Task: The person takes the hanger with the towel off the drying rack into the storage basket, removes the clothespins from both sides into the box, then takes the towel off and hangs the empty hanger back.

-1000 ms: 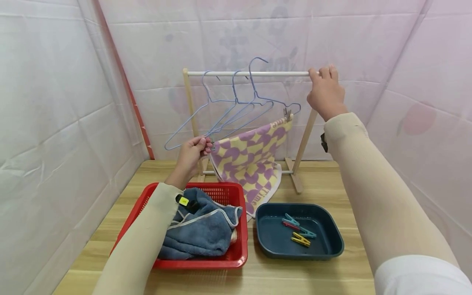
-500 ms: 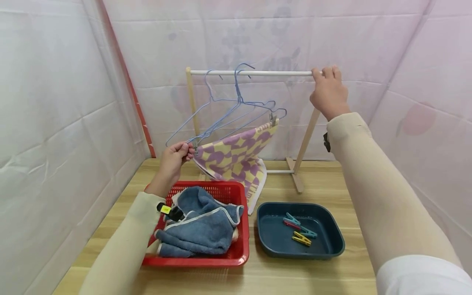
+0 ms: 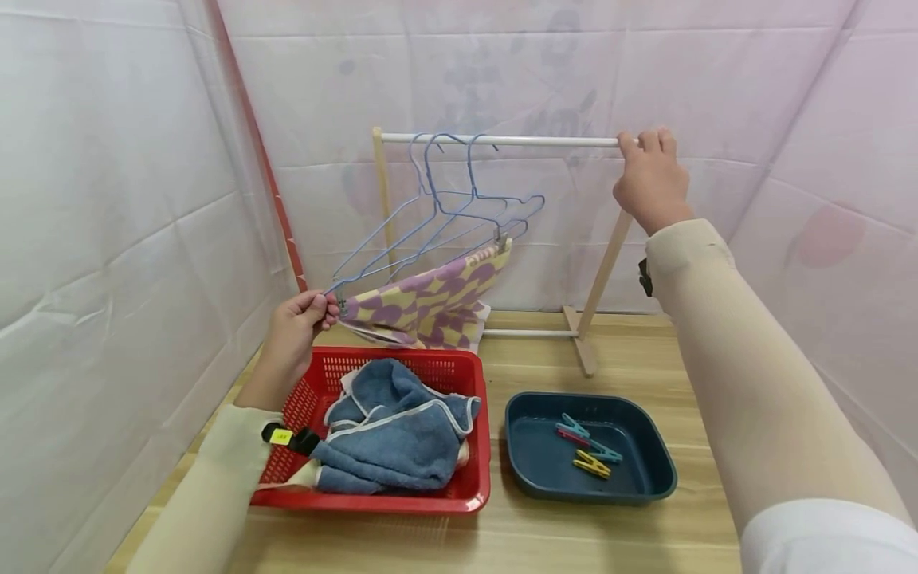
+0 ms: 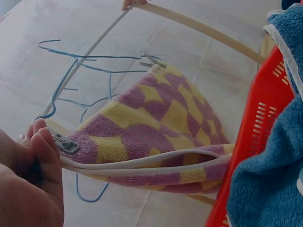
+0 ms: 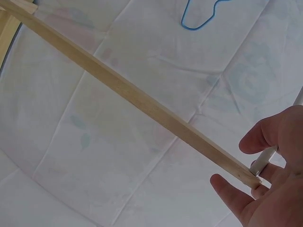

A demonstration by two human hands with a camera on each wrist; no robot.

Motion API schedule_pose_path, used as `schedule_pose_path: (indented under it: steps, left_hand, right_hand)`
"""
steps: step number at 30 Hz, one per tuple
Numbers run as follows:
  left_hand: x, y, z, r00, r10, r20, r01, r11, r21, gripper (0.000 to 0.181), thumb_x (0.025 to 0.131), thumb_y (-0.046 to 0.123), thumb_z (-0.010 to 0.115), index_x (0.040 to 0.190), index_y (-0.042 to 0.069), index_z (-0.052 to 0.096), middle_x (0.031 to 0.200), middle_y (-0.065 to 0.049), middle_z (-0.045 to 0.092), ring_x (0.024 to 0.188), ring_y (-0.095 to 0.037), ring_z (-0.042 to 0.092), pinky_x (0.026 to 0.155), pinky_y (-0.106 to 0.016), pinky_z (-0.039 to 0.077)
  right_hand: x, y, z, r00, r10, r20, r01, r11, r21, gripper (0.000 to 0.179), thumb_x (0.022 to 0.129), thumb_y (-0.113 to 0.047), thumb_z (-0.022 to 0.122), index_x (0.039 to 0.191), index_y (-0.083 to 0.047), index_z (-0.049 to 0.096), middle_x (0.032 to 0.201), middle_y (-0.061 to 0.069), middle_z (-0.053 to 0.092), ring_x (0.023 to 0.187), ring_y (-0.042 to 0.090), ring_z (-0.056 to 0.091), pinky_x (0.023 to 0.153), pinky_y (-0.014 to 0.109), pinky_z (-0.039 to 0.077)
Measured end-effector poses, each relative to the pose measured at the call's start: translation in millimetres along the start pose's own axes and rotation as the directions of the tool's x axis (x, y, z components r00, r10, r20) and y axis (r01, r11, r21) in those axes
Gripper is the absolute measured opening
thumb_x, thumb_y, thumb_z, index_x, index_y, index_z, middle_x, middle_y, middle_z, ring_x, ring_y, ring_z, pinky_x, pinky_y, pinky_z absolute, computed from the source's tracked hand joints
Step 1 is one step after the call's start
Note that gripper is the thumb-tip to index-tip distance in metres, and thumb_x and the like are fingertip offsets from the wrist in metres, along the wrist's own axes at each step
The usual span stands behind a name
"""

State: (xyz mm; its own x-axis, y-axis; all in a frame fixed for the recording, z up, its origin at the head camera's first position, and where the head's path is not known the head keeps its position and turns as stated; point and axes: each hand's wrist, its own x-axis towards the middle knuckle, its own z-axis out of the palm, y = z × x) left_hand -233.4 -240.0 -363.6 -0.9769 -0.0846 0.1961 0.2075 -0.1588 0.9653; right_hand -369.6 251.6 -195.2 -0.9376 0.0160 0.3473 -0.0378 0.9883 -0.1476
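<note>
My left hand [image 3: 297, 327] pinches the left end of a blue wire hanger [image 3: 432, 183]. A purple-and-yellow towel [image 3: 423, 299] hangs from that hanger by metal clips, one [image 4: 64, 143] right beside my fingertips. The hanger tilts, its hook up near the rail; whether the hook sits over the rail I cannot tell. My right hand [image 3: 653, 179] grips the right end of the white top rail [image 3: 559, 141] of a wooden clothes rack. In the right wrist view the thumb and fingers lie around the rail where it meets the wooden leg [image 5: 137, 99].
Two bare blue hangers [image 3: 471, 171] hang on the rail. A red basket [image 3: 473, 430] with a blue towel [image 3: 402, 434] stands at front left, below the hanging towel. To its right is a dark blue tray [image 3: 645, 470] holding several clothespins [image 3: 591, 464].
My left hand has drawn the hanger and towel to the left and slightly down. The hook has passed leftward from the right of the two bare hangers to between them. The right hand stays on the rail.
</note>
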Motion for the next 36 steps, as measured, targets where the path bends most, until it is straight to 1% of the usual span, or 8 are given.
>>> schedule_pose_path:
  steps: [6,12,17,21,24,30,34,36]
  left_hand:
    - [-19.3,1.2,-17.5,1.0,0.003,-0.022,-0.003,1.0,-0.018,0.017,0.103,0.014,0.053,0.097,0.009,0.069,0.083,0.003,0.065,0.074,-0.007,0.059,0.071,-0.015,0.052]
    - [-33.2,-2.3,-29.2,0.999,-0.003,-0.034,0.001,0.998,-0.067,0.018,0.103,0.016,0.054,0.095,0.009,0.069,0.083,0.002,0.064,0.075,-0.008,0.057,0.07,-0.015,0.052]
    - [-43.6,-5.9,-36.7,0.998,-0.008,-0.058,0.002,0.995,-0.103,0.02,0.102,0.016,0.054,0.09,0.011,0.07,0.08,0.002,0.064,0.072,-0.008,0.056,0.066,-0.015,0.051]
    - [-52.1,-5.8,-44.9,0.997,0.026,-0.076,-0.034,0.993,-0.112,0.019,0.101,0.017,0.056,0.09,0.01,0.07,0.08,0.002,0.064,0.071,-0.007,0.056,0.063,-0.015,0.049]
    - [-59.6,-5.1,-51.9,0.994,0.059,-0.097,-0.069,0.992,-0.104,0.018,0.1,0.019,0.058,0.09,0.01,0.07,0.08,0.002,0.064,0.071,-0.007,0.056,0.062,-0.015,0.047]
    - [-73.1,-7.3,-65.1,0.988,0.106,-0.116,-0.123,0.981,-0.147,0.019,0.099,0.019,0.059,0.09,0.008,0.071,0.078,0.001,0.065,0.07,-0.007,0.057,0.061,-0.015,0.047]
    - [-77.9,-13.3,-69.8,0.986,0.118,-0.119,-0.138,0.976,-0.169,0.02,0.1,0.018,0.058,0.088,0.009,0.071,0.077,0.001,0.064,0.069,-0.006,0.056,0.06,-0.015,0.046]
    - [-79.5,-16.5,-71.3,0.987,0.118,-0.113,-0.135,0.979,-0.154,0.021,0.101,0.017,0.057,0.087,0.01,0.07,0.077,0.002,0.063,0.068,-0.006,0.055,0.06,-0.015,0.046]
  right_hand:
    - [1.8,0.8,0.5,1.0,-0.008,-0.002,0.008,1.0,0.0,0.076,0.094,-0.002,0.044,0.162,-0.014,0.012,0.165,0.021,0.013,0.154,0.037,-0.007,0.097,0.071,0.042]
    - [3.8,3.1,1.5,1.0,-0.011,-0.006,0.011,1.0,-0.005,0.076,0.093,-0.001,0.044,0.162,-0.013,0.013,0.164,0.023,0.015,0.154,0.037,-0.006,0.096,0.071,0.043]
    - [5.0,4.2,2.2,1.0,-0.019,0.0,0.019,1.0,-0.01,0.076,0.093,-0.002,0.045,0.162,-0.013,0.013,0.164,0.023,0.015,0.154,0.037,-0.007,0.096,0.072,0.042]
    - [5.5,4.4,2.1,1.0,-0.009,0.014,0.009,1.0,-0.003,0.076,0.094,-0.002,0.044,0.162,-0.014,0.012,0.165,0.022,0.013,0.154,0.037,-0.006,0.095,0.071,0.043]
    - [5.9,4.1,1.1,1.0,-0.004,0.019,0.003,1.0,0.004,0.076,0.094,-0.002,0.044,0.162,-0.014,0.012,0.164,0.022,0.014,0.153,0.037,-0.003,0.094,0.07,0.044]
    - [10.9,-0.1,-0.6,1.0,-0.016,0.021,0.016,1.0,0.015,0.076,0.095,-0.003,0.045,0.162,-0.013,0.011,0.164,0.023,0.015,0.152,0.038,-0.001,0.095,0.069,0.043]
    - [13.3,0.5,-0.6,0.999,-0.031,0.024,0.031,0.999,0.016,0.077,0.094,-0.002,0.045,0.162,-0.012,0.012,0.163,0.024,0.015,0.152,0.039,-0.002,0.097,0.07,0.042]
    - [12.6,2.4,0.3,0.999,-0.045,0.024,0.045,0.999,0.01,0.077,0.093,-0.001,0.045,0.162,-0.011,0.012,0.161,0.025,0.018,0.152,0.04,0.0,0.096,0.07,0.042]
